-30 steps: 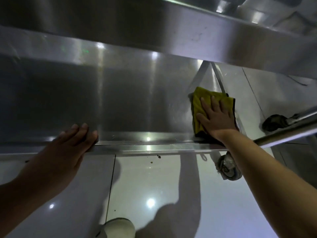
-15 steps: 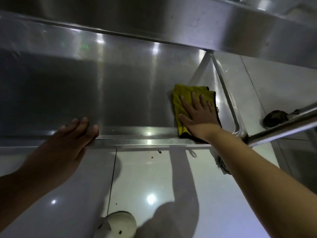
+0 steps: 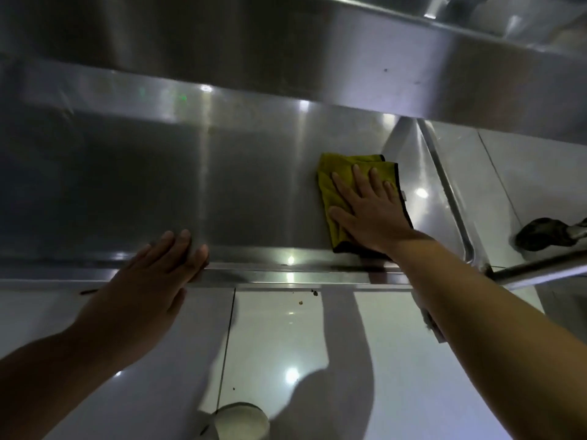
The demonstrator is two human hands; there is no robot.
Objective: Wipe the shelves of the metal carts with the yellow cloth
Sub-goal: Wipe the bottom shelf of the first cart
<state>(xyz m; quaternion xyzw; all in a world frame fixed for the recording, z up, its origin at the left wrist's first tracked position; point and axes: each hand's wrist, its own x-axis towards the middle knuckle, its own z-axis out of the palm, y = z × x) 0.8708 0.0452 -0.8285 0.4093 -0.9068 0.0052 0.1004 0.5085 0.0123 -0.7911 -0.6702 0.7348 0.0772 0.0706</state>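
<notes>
The folded yellow cloth (image 3: 334,185) with a dark edge lies on the lower shelf (image 3: 247,192) of the metal cart, right of the middle. My right hand (image 3: 370,211) presses flat on it with straight, spread fingers and covers most of it. My left hand (image 3: 158,268) rests with straight fingers on the shelf's front rim (image 3: 286,276), left of the cloth. The upper shelf (image 3: 286,42) hangs over the top of the view.
Glossy white floor tiles (image 3: 286,344) with a few crumbs lie below the shelf's front rim. A dark caster (image 3: 540,233) on a metal bar stands at the right edge. A white shoe tip (image 3: 241,420) shows at the bottom.
My right hand has slid the yellow cloth leftward along the lower shelf, away from the right end. My left hand stays on the front rim.
</notes>
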